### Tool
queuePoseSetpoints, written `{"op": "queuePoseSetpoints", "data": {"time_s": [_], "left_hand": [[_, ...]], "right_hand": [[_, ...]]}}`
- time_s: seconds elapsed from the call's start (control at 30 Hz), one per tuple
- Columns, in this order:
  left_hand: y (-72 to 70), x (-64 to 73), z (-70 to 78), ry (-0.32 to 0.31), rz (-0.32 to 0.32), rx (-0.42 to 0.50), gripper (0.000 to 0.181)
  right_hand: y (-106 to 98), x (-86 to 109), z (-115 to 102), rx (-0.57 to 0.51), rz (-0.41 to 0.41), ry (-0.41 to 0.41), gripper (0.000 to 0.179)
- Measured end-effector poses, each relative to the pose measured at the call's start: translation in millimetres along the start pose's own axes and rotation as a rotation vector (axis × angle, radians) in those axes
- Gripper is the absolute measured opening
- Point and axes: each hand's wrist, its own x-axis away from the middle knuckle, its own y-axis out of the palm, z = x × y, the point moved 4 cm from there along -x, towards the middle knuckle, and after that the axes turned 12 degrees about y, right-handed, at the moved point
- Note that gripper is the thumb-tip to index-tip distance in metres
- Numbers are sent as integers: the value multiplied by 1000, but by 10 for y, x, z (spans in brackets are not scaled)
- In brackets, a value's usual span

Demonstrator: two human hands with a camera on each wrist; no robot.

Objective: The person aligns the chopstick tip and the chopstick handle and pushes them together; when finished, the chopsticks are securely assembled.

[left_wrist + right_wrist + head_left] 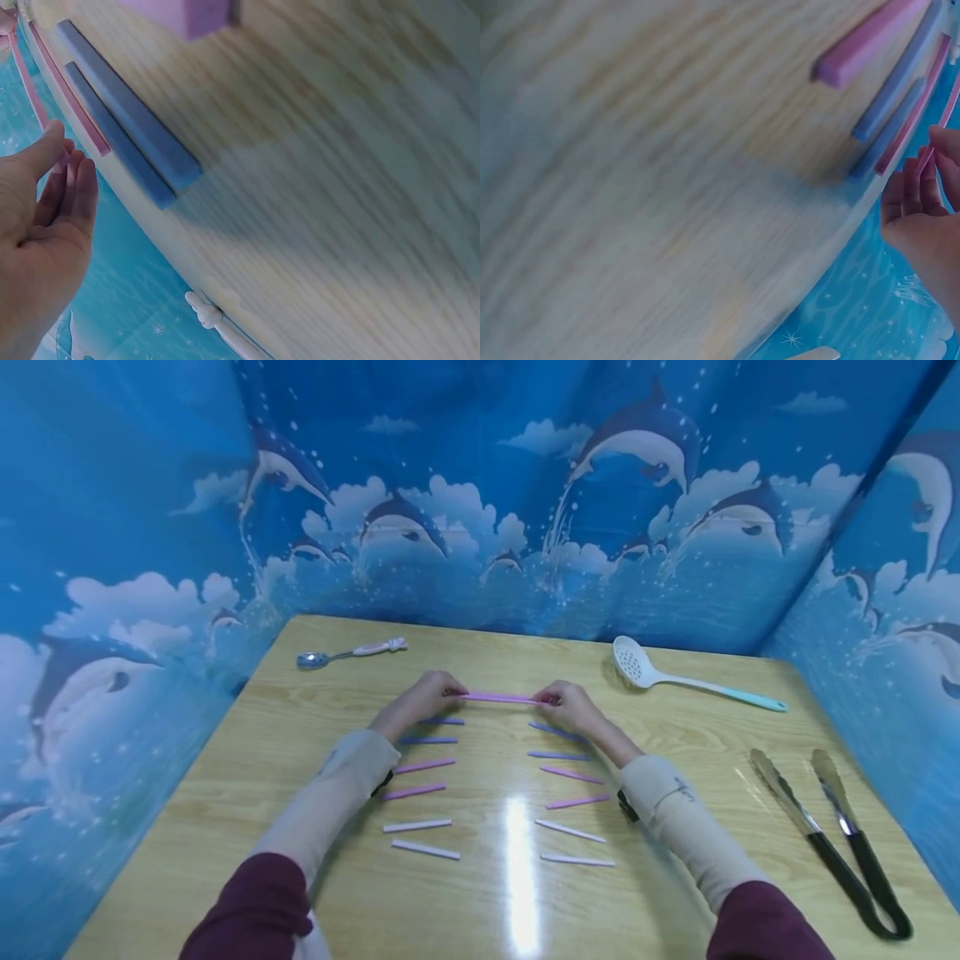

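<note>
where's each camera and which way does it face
Head: on the head, facing forward and down at the table; left hand, right hand and sleeves show.
Left wrist: on that wrist, facing blue sticks; left hand shows, right fingers in a corner.
Right wrist: on that wrist, facing other blue sticks; right hand shows.
Wrist views share the held pink stick.

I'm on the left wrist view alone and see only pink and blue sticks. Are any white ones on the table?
Observer: Yes, four white sticks, the lowest ones in the head view.
Operator: Of the spoon, I get only the handle. Which way does its bowl point?
Observer: The bowl points left, away from the left hand.
</note>
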Motion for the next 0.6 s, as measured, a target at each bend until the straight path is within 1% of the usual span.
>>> {"op": "queuePoseSetpoints", "data": {"time_s": [0.17,0.4,0.5,0.6], "left_hand": [[48,-39,-20,-25,-15,-10,20],[120,-76,-58,-67,-51,-39,22],[131,-77,-65,-72,-59,-44,22],[128,-81,-71,-64,-59,-40,22]], "right_hand": [[53,-21,43,29,-17,3,17],[82,-16,63,17,-30,12,16],[90,-24,59,16,-31,3,16],[92,-39,60,28,-30,6,16]]}}
